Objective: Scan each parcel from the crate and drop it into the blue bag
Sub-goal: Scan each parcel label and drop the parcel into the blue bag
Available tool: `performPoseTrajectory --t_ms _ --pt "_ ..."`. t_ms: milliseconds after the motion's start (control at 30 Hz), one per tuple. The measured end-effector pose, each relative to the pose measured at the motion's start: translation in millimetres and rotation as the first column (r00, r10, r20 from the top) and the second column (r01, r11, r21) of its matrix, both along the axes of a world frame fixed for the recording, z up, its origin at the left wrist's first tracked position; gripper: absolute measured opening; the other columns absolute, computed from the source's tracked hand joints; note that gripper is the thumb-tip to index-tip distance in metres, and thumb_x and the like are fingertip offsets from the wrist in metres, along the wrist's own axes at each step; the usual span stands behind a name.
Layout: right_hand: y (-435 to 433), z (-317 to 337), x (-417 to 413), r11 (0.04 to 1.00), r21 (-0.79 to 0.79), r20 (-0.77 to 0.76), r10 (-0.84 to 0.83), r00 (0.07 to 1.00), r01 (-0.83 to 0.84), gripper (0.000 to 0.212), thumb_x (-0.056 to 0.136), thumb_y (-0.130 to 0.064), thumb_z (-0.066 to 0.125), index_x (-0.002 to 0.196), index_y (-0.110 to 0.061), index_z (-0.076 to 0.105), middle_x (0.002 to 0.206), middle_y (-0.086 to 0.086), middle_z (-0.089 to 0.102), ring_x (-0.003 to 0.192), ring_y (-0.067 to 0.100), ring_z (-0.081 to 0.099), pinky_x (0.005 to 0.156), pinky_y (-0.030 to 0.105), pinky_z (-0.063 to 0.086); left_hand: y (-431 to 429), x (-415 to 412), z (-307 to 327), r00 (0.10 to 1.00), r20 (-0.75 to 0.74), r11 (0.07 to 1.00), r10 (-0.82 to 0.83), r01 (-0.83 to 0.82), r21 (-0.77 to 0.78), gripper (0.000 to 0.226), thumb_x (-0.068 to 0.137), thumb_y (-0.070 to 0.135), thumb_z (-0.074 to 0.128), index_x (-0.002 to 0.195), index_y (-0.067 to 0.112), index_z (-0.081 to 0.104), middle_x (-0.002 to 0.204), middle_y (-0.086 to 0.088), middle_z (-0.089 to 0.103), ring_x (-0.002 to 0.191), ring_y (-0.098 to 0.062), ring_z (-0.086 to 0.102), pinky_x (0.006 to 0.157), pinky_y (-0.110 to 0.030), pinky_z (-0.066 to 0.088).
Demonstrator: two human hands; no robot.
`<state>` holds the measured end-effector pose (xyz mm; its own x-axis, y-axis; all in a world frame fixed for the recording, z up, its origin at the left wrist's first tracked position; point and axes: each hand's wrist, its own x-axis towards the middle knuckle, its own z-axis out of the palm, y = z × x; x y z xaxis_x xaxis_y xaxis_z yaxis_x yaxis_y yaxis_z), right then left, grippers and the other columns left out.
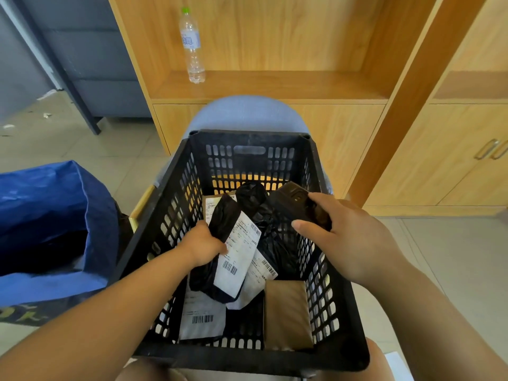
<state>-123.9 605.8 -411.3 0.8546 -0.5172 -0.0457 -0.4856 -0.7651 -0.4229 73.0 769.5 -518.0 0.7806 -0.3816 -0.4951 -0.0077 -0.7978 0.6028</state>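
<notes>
Black poly parcel (229, 243) with white barcode label is gripped by left hand (202, 244) inside crate (176, 204); handheld scanner (298, 204) is clasped by right hand (349, 232).

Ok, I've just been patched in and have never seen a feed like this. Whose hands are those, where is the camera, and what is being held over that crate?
There is one picture, from a wide-angle camera worn on a person's head, looking forward and down. No robot: these are the person's own bare hands.

The left hand grips a black plastic parcel with a white barcode label, inside the black slatted crate. The right hand holds a dark handheld scanner just above the parcels.

More parcels lie in the crate: black bags with white labels, and a brown padded envelope at the near right corner.

The open blue bag stands on the floor to the person's left. Behind the crate is a wooden cabinet with a clear water bottle on its shelf.
</notes>
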Motion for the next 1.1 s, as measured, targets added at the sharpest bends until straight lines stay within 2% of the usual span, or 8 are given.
performPoseTrajectory --t_ms 133,267,333,400,467,733,967,1100 --pt "3 8 -3 1.0 -0.029 -0.065 0.011 0.998 -0.013 0.063 0.087 -0.069 0.039 0.143 -0.041 0.033 0.119 -0.003 0.057 0.104 0.022 0.056 0.087 0.041 0.051 14 -2 23 0.992 0.11 0.986 0.058 -0.04 -0.164 0.066 0.075 0.013 0.078 0.132 0.007 0.045 0.125 -0.009 0.059 0.113 -0.028 0.057 0.085 -0.031 0.043" --pt "8 19 -4 0.996 -0.08 -0.152 0.032 0.988 -0.045 0.061 0.088 -0.07 0.038 0.141 -0.039 0.034 0.118 -0.002 0.058 0.103 0.023 0.057 0.086 0.04 0.051 34 -3 43 0.963 0.232 0.933 0.137 -0.047 -0.357 0.074 0.073 0.011 0.08 0.137 0.009 0.042 0.123 0.0 0.057 0.109 -0.02 0.058 0.094 -0.035 0.047" --pt "12 24 -4 0.994 -0.093 -0.173 0.046 0.984 -0.063 0.059 0.088 -0.069 0.039 0.138 -0.038 0.038 0.111 -0.002 0.058 0.098 0.022 0.057 0.083 0.039 0.052 43 -5 50 0.951 0.251 0.901 0.179 -0.056 -0.43 0.077 0.074 0.01 0.08 0.139 0.01 0.039 0.126 -0.004 0.056 0.115 -0.023 0.057 0.099 -0.04 0.047" --pt "15 28 -5 0.991 -0.11 -0.181 0.052 0.982 -0.073 0.057 0.088 -0.069 0.039 0.135 -0.038 0.04 0.107 -0.002 0.058 0.095 0.023 0.058 0.082 0.04 0.052 51 -8 56 0.943 0.261 0.885 0.209 -0.068 -0.461 0.08 0.075 0.012 0.08 0.142 0.012 0.036 0.133 -0.009 0.054 0.119 -0.027 0.055 0.101 -0.045 0.046" --pt "19 33 -7 0.989 -0.127 -0.179 0.055 0.982 -0.079 0.057 0.088 -0.069 0.039 0.135 -0.038 0.04 0.105 -0.002 0.058 0.093 0.023 0.058 0.082 0.04 0.053 57 -11 61 0.939 0.262 0.869 0.225 -0.072 -0.489 0.079 0.076 0.011 0.079 0.142 0.012 0.036 0.135 -0.011 0.053 0.119 -0.028 0.055 0.1 -0.042 0.047" --pt "28 43 -16 0.985 -0.15 -0.148 0.059 0.987 -0.081 0.063 0.087 -0.072 0.038 0.141 -0.04 0.034 0.108 -0.004 0.058 0.097 0.022 0.058 0.083 0.041 0.053 66 -26 77 0.922 0.296 0.835 0.248 -0.049 -0.548 0.069 0.078 0.004 0.075 0.138 0.008 0.041 0.12 -0.003 0.054 0.103 -0.016 0.053 0.088 -0.029 0.044" --pt "35 42 -19 0.985 -0.159 -0.094 0.045 0.995 -0.06 0.066 0.085 -0.073 0.039 0.142 -0.04 0.033 0.11 -0.005 0.057 0.098 0.021 0.058 0.082 0.04 0.053 74 -30 77 0.908 0.31 0.817 0.282 -0.058 -0.573 0.067 0.079 0.009 0.075 0.137 0.012 0.042 0.116 0.003 0.053 0.102 -0.016 0.054 0.085 -0.028 0.046" --pt "50 42 -10 0.989 -0.138 -0.009 0.044 0.999 -0.045 0.069 0.084 -0.075 0.038 0.144 -0.042 0.03 0.118 -0.007 0.055 0.102 0.022 0.058 0.082 0.04 0.053 92 -26 81 0.872 0.281 0.739 0.401 -0.126 -0.662 0.067 0.079 0.014 0.076 0.135 0.016 0.041 0.113 0.005 0.054 0.093 -0.01 0.06 0.071 -0.02 0.048"
